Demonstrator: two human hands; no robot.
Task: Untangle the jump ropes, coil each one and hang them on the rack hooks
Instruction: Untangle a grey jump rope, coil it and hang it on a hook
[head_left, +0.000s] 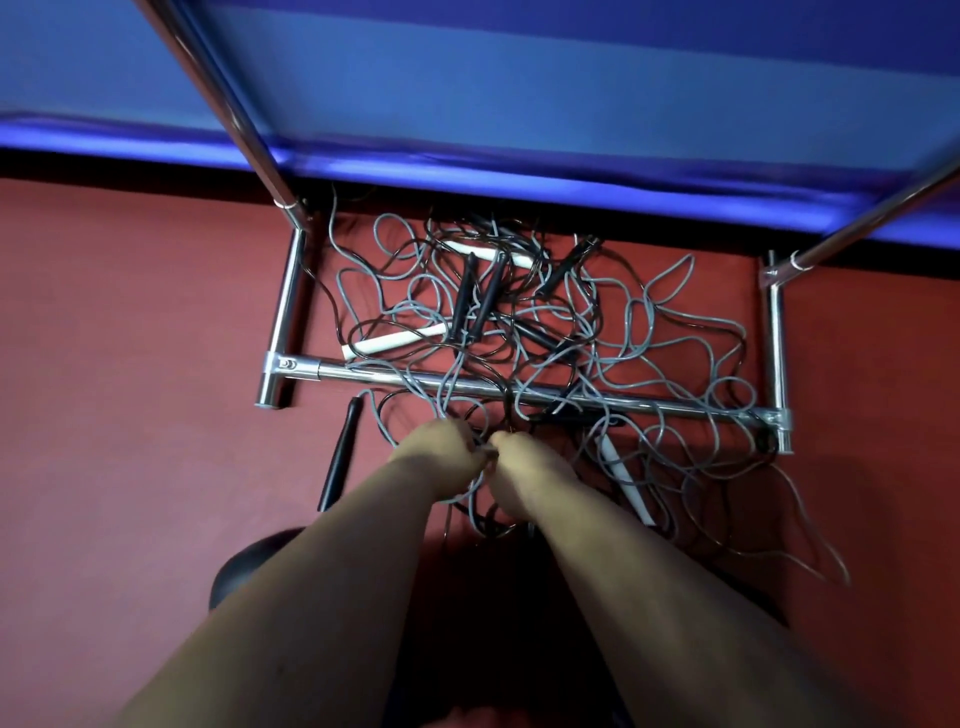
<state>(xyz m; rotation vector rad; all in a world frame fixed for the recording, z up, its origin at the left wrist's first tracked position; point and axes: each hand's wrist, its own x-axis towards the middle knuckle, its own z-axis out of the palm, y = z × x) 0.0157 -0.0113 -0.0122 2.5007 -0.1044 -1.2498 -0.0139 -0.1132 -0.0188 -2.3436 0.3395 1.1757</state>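
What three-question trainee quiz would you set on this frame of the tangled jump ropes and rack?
1. True or false: a coiled rope already hangs on the chrome rack.
2. Which handle lies alone on the red floor to the left of the hands? A) black handle B) white handle C) blue handle
3. What are the left hand and right hand doing?

Key
1. False: the jump ropes lie tangled across the rack's base.
2. A
3. Both pinch grey cord at the near edge of the tangle.
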